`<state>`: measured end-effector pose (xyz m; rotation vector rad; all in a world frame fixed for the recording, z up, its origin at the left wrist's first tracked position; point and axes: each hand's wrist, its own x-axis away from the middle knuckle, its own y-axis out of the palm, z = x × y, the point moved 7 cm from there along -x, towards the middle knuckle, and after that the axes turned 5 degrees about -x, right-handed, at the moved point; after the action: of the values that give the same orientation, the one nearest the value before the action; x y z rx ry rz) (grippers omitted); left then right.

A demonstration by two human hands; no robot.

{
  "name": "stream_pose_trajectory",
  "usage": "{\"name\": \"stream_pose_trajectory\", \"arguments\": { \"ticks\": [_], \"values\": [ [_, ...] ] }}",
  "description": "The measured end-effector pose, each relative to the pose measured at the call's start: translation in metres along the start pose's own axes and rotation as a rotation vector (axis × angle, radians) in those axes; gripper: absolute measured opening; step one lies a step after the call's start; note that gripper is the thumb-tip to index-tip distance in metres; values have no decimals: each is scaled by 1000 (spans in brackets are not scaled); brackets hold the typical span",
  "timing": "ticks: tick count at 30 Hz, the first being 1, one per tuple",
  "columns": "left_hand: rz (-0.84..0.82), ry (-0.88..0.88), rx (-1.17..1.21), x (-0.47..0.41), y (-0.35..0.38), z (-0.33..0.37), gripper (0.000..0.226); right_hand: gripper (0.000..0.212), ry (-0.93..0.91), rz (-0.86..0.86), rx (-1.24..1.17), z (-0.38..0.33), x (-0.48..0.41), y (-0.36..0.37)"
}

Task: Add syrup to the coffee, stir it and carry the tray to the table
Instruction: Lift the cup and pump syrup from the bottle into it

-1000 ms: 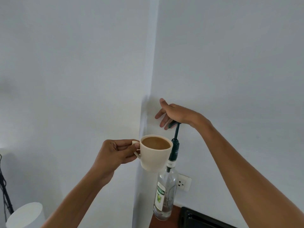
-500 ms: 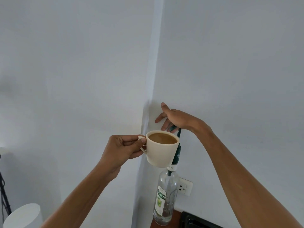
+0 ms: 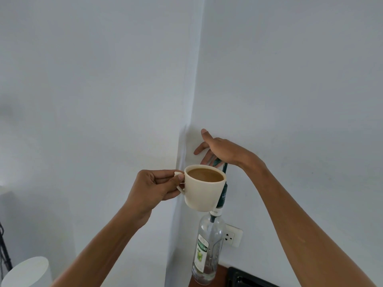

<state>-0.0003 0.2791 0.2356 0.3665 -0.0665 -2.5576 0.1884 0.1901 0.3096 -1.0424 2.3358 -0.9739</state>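
Head view, centre frame — left hand [image 3: 154,190] fingers pinch the coffee cup [image 3: 204,188] handle; right hand [image 3: 220,150], palm flat, fingers splayed on the pump [image 3: 222,183] — spout just above the cup's right rim, syrup bottle [image 3: 208,249] upright below.

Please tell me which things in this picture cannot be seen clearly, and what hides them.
Head view:
- Pump spout: covered by the right hand; syrup flow cannot be seen.
- Bottle neck: partly behind the cup, held by the left hand.
- Black tray: cut off by the bottom edge.
- Bottle label: small text unreadable.
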Motion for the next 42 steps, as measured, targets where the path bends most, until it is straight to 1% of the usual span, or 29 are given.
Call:
{"name": "stream_pose_trajectory", "arguments": {
  "ticks": [7,12,20,25,29,32,34,42],
  "values": [
    [-1,9,16,-1,-2,2,16,82,3,16,1,0,3,1],
    [13,6,-5,-4,-2,1,21,86,-7,29,4,-2,7,-1],
    [0,20,13,-5,-2,3,19,96,-23,34,30,-2,8,1],
    [-6,20,16,-5,-1,4,28,98,-11,25,53,5,10,6],
    [-10,23,13,-6,0,2,25,99,-14,24,42,4,11,7],
    [-16,26,20,-5,0,2,34,99,-5,24,53,4,9,6],
    [-21,28,19,-4,1,1,37,100,0,18,52,4,8,6],
    [-24,30,18,-3,1,-1,36,103,1,23,12,-1,8,0]
  ]
}}
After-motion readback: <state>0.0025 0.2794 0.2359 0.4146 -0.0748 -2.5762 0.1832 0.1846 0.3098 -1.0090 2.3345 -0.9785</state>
